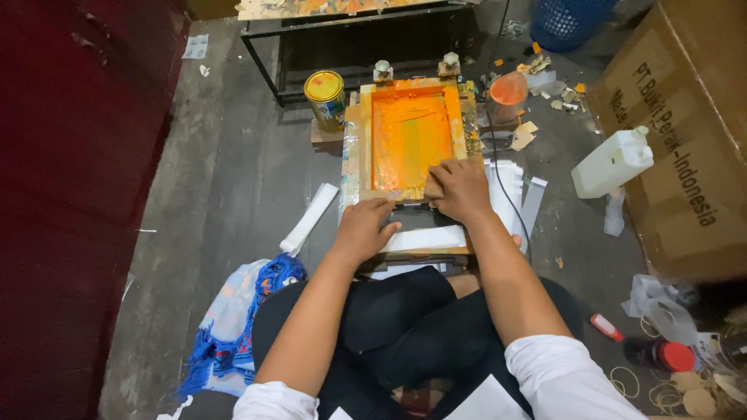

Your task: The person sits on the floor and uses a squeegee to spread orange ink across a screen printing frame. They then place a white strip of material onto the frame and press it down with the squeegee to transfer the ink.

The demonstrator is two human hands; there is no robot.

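Orange screen frame [410, 136] under hands; fingertips hidden

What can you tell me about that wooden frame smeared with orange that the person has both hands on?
The frame is a rectangular wooden screen, its inner mesh coated in bright orange ink, with orange stains and shiny tape along the rim. It lies low over a board on the dark floor, its far edge held by two clamp-like fittings. The right hand rests on its near right corner; the left hand is at its near edge.

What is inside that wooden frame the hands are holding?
The wooden frame holds a screen smeared with bright orange ink. The right hand covers its near right corner, and the left hand rests at the near edge. What lies beneath the screen is hidden.
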